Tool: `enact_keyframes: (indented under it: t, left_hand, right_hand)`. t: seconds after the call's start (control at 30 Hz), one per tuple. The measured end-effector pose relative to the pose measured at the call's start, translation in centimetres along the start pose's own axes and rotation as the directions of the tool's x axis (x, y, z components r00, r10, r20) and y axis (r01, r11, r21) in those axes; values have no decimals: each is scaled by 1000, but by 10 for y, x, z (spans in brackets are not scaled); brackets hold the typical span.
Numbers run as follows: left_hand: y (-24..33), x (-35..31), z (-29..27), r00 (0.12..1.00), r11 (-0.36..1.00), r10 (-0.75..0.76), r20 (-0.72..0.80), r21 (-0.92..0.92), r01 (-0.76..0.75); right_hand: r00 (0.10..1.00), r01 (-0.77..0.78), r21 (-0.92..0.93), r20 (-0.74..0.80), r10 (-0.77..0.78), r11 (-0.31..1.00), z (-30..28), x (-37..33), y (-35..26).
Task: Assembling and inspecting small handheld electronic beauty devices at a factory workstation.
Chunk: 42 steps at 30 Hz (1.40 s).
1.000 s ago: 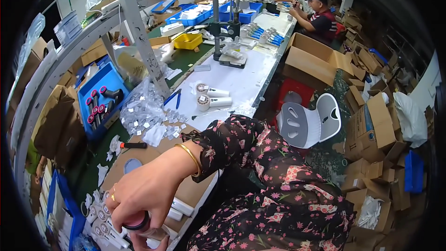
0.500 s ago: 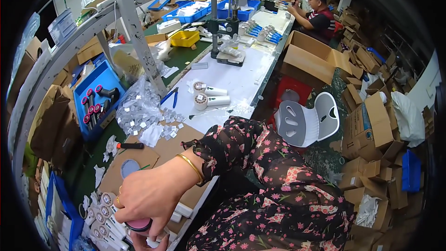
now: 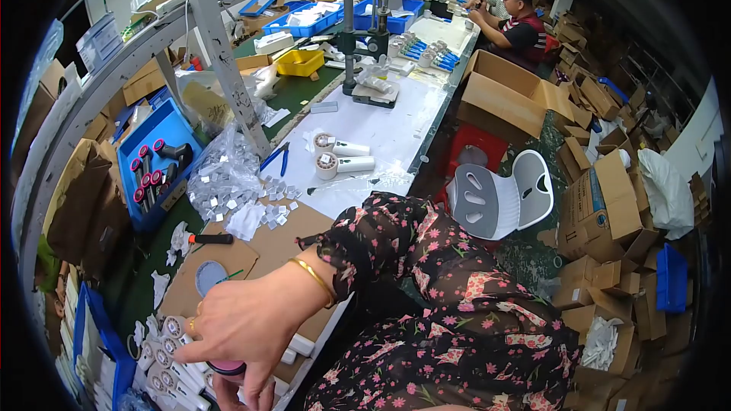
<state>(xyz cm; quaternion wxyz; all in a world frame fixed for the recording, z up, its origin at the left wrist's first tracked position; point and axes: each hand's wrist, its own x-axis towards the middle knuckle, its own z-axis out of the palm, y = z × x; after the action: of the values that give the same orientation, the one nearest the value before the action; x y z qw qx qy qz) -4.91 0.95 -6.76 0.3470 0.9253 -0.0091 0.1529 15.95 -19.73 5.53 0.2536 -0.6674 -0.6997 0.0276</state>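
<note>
Beneath the palm side of the right hand [image 3: 247,327], at the lower edge, sits a pink, round-topped piece with a dark rim [image 3: 227,368], the fingers and thumb curled about it in a grip. Most of its body is hidden. Only a few fingers of the left hand [image 3: 227,393] show below; whether they grip, I cannot tell. Compared with a second ago, less of the rim shows, and a thin green stick [image 3: 234,275] has come into sight behind the right hand.
</note>
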Motion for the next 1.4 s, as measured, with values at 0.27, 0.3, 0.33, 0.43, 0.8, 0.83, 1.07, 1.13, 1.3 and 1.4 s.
enact_keyframes:
  t: [0.27, 0.3, 0.33, 0.43, 0.8, 0.83, 1.07, 1.13, 1.3, 1.4]
  left_hand:
    - [-16, -9, -1, 992, 950, -118, 33, -287, 122]
    - [-16, -9, -2, 993, 951, -118, 31, -284, 121]
    - [-14, -10, -4, 993, 956, -116, 17, -270, 116]
    - [-2, -6, -8, 995, 966, -102, -12, -241, 96]
    - [-6, -7, -25, 985, 978, -124, -120, -180, 101]
    - [-6, -6, -26, 986, 981, -112, -121, -174, 90]
    - [-7, 15, -35, 974, 985, 19, -224, -163, -57]
    - [14, 31, -45, 962, 973, 35, -271, -212, -95]
    - [57, 28, -92, 856, 963, -69, -513, -259, -78]
    - [-14, 52, -164, 804, 826, -173, -569, -528, -197]
  right_hand:
    - [999, 23, -87, -32, -26, 996, -4, 1, -6]
    - [997, 2, -64, -76, -7, 998, -5, 1, -6]
    - [993, -18, -40, -119, 13, 999, -6, 2, -6]
    - [961, 144, -15, -235, -143, 990, 0, 6, 7]
    - [903, 52, 13, -427, -42, 999, 7, 6, -8]
    - [919, 108, 17, -383, -93, 994, 12, 13, -2]
    - [940, -16, 15, -341, 20, 1000, -10, -4, -32]
    - [770, 111, 44, -635, -58, 993, 1, -3, -21]
    - [625, 268, 189, -781, -20, 945, 6, -13, -3]
    - [698, 278, 304, -716, 26, 911, 11, -36, 26]
